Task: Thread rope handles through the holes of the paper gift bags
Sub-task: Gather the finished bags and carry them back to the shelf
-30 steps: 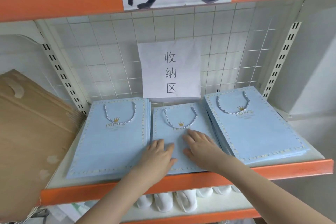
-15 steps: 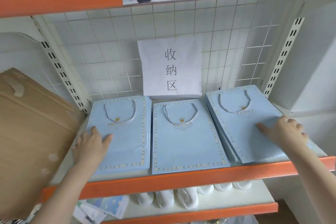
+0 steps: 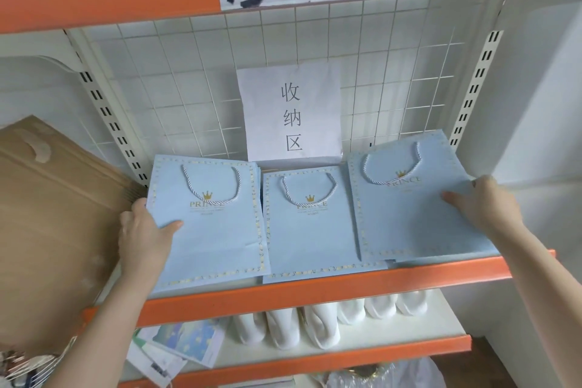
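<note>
**Bags threaded and shelved, a hand on each outer stack**

Bags lie flat in three stacks on the orange shelf (image 3: 315, 291), each top one with its rope handle already through the holes and looped over the front.

Furthest left, a cardboard box (image 3: 56, 214) leans against the shelf end. The left hand (image 3: 143, 230) grasps the left stack (image 3: 214, 230) at its outer edge: the thumb lies on top of the paper, pointing inward, and the other fingers curl round the side, so the stack sits just inward of the fingers. Its long axis runs from the front lip back to the wire grid.

The middle stack (image 3: 315, 236) is touched by neither hand; it lies between them, about equally near to each.

The right stack (image 3: 409, 198) is skewed, with its top swung inward. The right hand (image 3: 482, 205) grips its outer edge, thumb flat on top, the other fingers hidden behind the paper; the stack extends inward from them.

Both outer stacks look ready to be squared or lifted, I would guess.
</note>
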